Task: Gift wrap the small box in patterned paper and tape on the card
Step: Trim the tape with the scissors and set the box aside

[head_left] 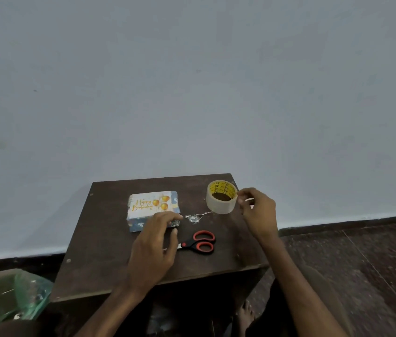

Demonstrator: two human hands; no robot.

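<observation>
— Why your left hand (154,242) on the box (141,221)?
— Straight fingers steady it mid-table (104,239), card (152,204) on top (wrapping looks done). My right hand (256,210) pinches the tape roll (221,207) by the far right corner.

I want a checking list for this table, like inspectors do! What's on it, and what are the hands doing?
Surface: dark brown wooden table, scuffed along its edges.
Job's things: small box wrapped in patterned paper, Happy Birthday card lying on top; whether it is taped cannot be told. Tape roll at the right. Red-handled scissors near the front.
Clutter: crumpled tape scrap between the box and the roll.
Hands: left hand relaxed, fingertips at the box's front right corner; right hand pinches the tape roll's rim.
Cables: nothing seen.
Surroundings: pale wall, dark floor, green plastic bag low on the left.
</observation>
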